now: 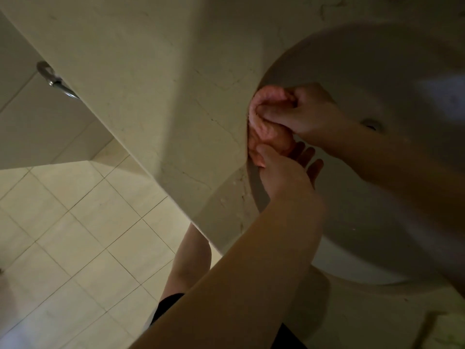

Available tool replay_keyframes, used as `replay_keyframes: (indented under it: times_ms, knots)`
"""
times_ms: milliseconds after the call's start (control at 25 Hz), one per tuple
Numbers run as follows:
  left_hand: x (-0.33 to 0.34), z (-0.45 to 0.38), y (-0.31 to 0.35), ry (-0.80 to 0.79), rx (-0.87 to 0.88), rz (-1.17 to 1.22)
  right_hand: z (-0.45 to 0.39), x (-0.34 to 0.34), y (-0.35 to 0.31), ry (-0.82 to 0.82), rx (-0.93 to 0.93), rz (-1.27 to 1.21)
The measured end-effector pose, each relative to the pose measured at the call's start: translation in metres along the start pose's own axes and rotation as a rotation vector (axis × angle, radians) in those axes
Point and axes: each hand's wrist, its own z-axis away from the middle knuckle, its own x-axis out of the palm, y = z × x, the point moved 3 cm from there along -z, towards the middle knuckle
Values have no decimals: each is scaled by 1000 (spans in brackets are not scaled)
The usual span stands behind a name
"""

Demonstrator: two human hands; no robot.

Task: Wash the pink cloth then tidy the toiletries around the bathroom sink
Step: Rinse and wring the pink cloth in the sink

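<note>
Pink cloth soft, wet, bunched at sink rim, 9 o'clock; right hand fingers clamped on it, left hand thumb pinching, fingers splayed beneath.

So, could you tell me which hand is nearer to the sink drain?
Right. The right hand grips the pink cloth nearest the drain; the left hand pinches the cloth's other end, further away.

I note a marble countertop, pale floor tiles below it, and a metal handle at far left.
</note>
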Motion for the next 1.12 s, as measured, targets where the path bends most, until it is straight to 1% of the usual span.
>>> replay_keyframes:
  times_ms: [80,120,160,200,240,280,320,360,400,440,480,560,600,680,800,880,1000,1120]
  knots:
    - [-11,15,0,-71,-84,-215,3,2,5,23,54,-185]
    - [-17,24,3,-100,-60,-381,6,5,9,22,95,-319]
    - [-21,29,13,-121,37,-535,10,10,12,1,136,-453]
    - [-21,34,32,-128,211,-644,12,16,13,-26,167,-555]
    - [-15,34,54,-182,448,-698,13,21,16,-41,180,-612]
    - [-5,36,78,-269,701,-775,14,25,19,-37,186,-637]
    - [11,37,97,-375,920,-907,14,26,21,-15,187,-652]
    - [28,36,109,-497,1098,-1108,16,26,23,10,190,-664]
    - [43,29,116,-603,1219,-1341,19,26,26,32,191,-683]
    - [56,20,118,-690,1254,-1600,22,27,29,47,188,-712]
    - [67,11,117,-771,1234,-1855,24,30,31,56,179,-744]
    - [82,-6,112,-903,1139,-2329,30,35,32,58,144,-823]
    - [87,-11,110,-951,1078,-2505,32,38,32,50,126,-854]
    - [96,-14,108,-998,995,-2741,37,41,33,22,109,-890]
    - [109,-11,108,-1069,944,-2911,49,44,36,3,68,-888]
    - [114,-15,104,-1098,911,-2983,59,47,38,80,69,-877]
    - [118,-21,97,-1098,808,-3110,68,56,38,216,101,-844]
    - [121,-13,87,-1095,735,-3214,74,61,37,307,127,-722]
